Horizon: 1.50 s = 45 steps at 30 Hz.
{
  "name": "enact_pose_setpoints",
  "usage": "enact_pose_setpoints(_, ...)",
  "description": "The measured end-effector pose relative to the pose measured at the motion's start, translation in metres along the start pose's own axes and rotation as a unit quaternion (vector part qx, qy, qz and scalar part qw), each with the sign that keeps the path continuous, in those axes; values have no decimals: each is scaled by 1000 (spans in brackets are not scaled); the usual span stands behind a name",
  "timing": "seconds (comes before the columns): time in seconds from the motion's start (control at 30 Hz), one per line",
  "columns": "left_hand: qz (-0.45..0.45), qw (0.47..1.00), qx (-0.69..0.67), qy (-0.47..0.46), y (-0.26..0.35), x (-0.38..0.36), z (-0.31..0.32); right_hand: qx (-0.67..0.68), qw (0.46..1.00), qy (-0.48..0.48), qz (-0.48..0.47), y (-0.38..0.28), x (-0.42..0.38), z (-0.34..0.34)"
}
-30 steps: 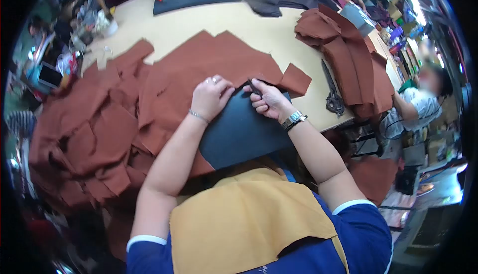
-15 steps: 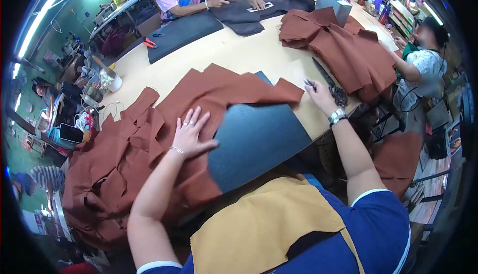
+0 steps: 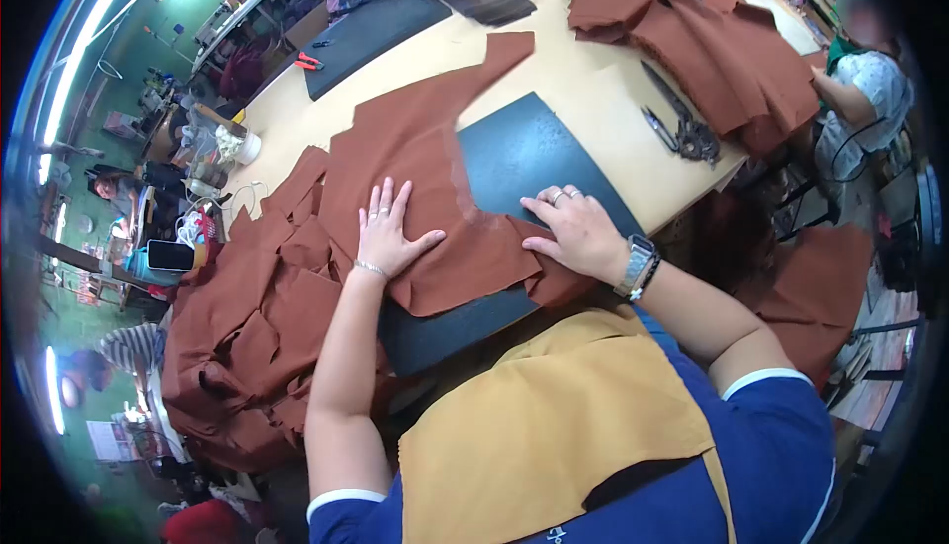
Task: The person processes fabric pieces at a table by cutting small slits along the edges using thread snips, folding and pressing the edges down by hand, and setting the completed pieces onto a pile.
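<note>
The hands rest on the brown cloth (image 3: 410,149), both palm down and holding nothing that shows. The left hand (image 3: 392,238) lies flat with its fingers fanned wide and pointing away from the body, the thumb reaching toward the right hand (image 3: 583,236). The right hand is loosely bent, thumb and forefinger apart with a gap between them, at the cloth's right end, where a corner is folded under or beside the thumb; whether its hidden fingers press the cloth cannot be told. The cloth is under the left hand and runs away from it, its long axis leading forward and slightly right to a narrow strip well beyond the fingertips. Its main spread is nearer the left hand; the right hand meets only the edge. Between and beyond the hands, a curved cutout in the cloth bares the dark board (image 3: 539,139), which lies on the bench (image 3: 603,89). The left forearm comes nearly straight up from the body; the right slants in across from the right, elbow bent. Snips (image 3: 659,129) and scissors (image 3: 680,109) lie beyond the right hand, to its right.
</note>
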State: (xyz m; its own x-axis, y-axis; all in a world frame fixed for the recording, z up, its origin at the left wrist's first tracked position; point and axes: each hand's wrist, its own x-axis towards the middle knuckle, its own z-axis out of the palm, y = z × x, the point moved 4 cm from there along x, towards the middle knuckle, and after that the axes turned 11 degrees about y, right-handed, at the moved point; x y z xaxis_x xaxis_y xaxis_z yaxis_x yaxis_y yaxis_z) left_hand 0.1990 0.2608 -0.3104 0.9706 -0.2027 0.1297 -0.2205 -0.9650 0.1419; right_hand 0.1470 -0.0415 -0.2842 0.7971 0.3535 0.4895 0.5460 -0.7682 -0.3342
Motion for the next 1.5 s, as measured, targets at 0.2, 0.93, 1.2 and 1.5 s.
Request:
enact_pose_setpoints(0.2, -144, 976, 114, -114, 46, -94, -46, 128, 986, -110, 10, 15, -7, 3)
enact_pose_setpoints(0.93, 236, 951, -161, 115, 138, 44, 9, 102, 989, -90, -61, 68, 86, -38)
enact_pose_setpoints(1.2, 264, 942, -178, 105, 128, 47, 13, 162, 980, -100, -56, 60, 50, 20)
enact_pose_setpoints(1.5, 293, 944, -143, 47, 96, 53, 2, 48, 983, -7, -177, 49, 24, 18)
